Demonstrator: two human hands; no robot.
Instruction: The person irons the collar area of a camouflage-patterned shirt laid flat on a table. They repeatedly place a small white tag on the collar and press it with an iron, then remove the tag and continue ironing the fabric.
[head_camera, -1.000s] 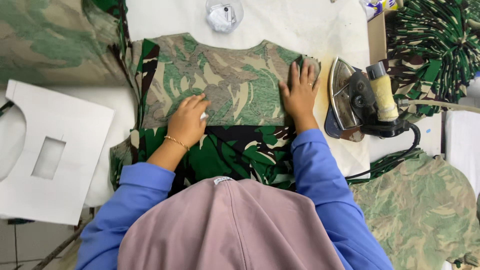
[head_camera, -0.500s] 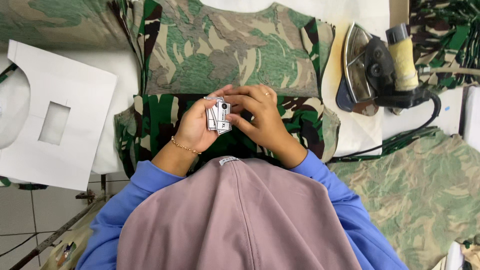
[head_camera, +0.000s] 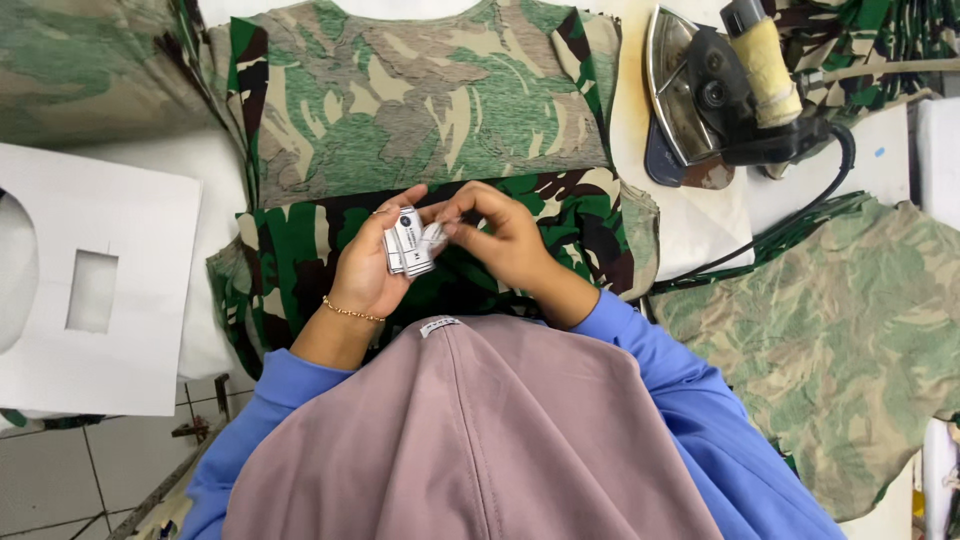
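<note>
**A:** Both hands are up off the cloth, meeting over the near edge of the camouflage shirt (head_camera: 420, 110) that lies flat on the desk (head_camera: 690, 215). The left hand (head_camera: 365, 270) has a small stack of white tags (head_camera: 408, 243) pinched between thumb and fingers (head_camera: 397, 200).

**B:** And the right hand (head_camera: 505, 235)?

**A:** Its fingertips (head_camera: 452, 215) are closed on the top of that stack, on the edge nearest the thumb. It reads to me as peeling one tag away from the rest, so I'd call the step in hand the separating of a single tag.

**B:** So neither hand is loose?

**A:** No. Left is clenched round the stack, right is nipping the upper tag. The tags sit right between the two sets of fingers, touching both, held just above the darker green fold of the shirt.

**B:** What would the next move call for?

**A:** A fine grip, I'd judge: the tags are thin and lie tight together, so the right fingertips have to catch one only while the left keeps the others square. A slip could bring two away together.

**B:** Anything else near?

**A:** An iron (head_camera: 700, 95) stands on its side beyond the right arm, well apart from the hands, its cord (head_camera: 790, 215) trailing off. A white card with a cut-out window (head_camera: 95, 290) lies off to the left, untouched.
</note>
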